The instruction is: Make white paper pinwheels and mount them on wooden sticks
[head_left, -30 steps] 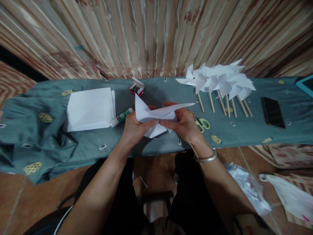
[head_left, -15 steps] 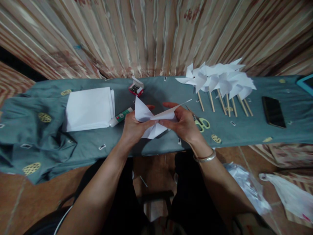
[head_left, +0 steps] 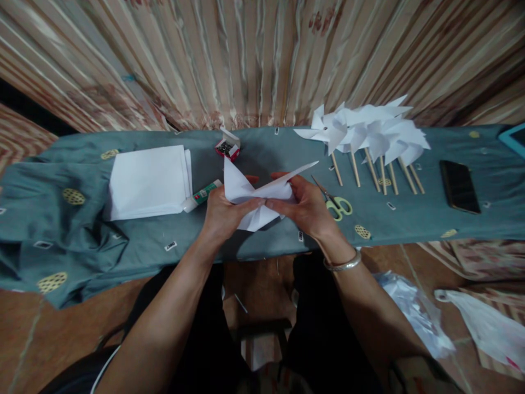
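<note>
A white paper pinwheel (head_left: 262, 213) is held over the front middle of the cloth-covered table, its blades curled in toward the centre. My left hand (head_left: 225, 212) grips its left side, thumb pressed near the centre. On the opposite side my right hand (head_left: 307, 208) grips it, that thumb meeting the left one at the middle. The fingers beneath the paper are partly hidden. A glue stick (head_left: 203, 196) lies just left of my left hand. Green-handled scissors (head_left: 338, 208) rest beside my right hand. Behind the pinwheel stands an open red box (head_left: 227, 149) of small metal pins or tacks.
A stack of white paper (head_left: 150, 183) lies on the left of the green tablecloth (head_left: 254, 246). Several finished paper pinwheels (head_left: 371, 131) on wooden sticks lie at the back right. A dark phone (head_left: 459, 187) and a blue-edged device (head_left: 512, 141) are farther right. Plastic bags (head_left: 488, 328) lie on the floor.
Both hands keep their grip on the pinwheel. Its raised blades have tipped slightly, the left and right tips shifting a little left, and the folds at the centre look pressed closer.
</note>
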`<state>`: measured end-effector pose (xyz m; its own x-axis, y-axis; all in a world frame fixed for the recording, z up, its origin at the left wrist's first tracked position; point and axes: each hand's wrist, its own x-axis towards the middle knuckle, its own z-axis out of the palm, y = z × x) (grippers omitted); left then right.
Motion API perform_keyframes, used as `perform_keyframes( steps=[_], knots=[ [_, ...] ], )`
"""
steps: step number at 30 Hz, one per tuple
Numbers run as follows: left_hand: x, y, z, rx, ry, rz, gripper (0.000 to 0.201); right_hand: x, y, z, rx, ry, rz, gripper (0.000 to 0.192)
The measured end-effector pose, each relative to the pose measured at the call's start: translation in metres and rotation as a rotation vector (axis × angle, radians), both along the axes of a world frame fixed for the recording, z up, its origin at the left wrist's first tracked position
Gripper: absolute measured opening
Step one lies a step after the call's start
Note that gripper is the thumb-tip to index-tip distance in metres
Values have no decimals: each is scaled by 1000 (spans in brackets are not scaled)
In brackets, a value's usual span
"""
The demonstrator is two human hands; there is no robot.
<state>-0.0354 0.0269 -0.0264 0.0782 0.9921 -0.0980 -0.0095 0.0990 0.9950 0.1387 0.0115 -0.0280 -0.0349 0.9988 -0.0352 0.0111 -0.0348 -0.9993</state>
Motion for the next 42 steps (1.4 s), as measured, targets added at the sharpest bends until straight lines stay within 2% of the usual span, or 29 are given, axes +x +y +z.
perform_keyframes(
  steps=[15, 21, 42],
  knots=[
    [0, 1, -1, 24, 42, 20, 42, 1, 0, -2, 26, -7, 29, 55],
    [0, 0, 1, 28, 51, 26, 39, 0, 0, -1, 37, -48, 31, 44],
    [1, 4, -7, 86, 31, 83, 37, -10, 0, 2, 12, -131, -77, 26]
  ],
)
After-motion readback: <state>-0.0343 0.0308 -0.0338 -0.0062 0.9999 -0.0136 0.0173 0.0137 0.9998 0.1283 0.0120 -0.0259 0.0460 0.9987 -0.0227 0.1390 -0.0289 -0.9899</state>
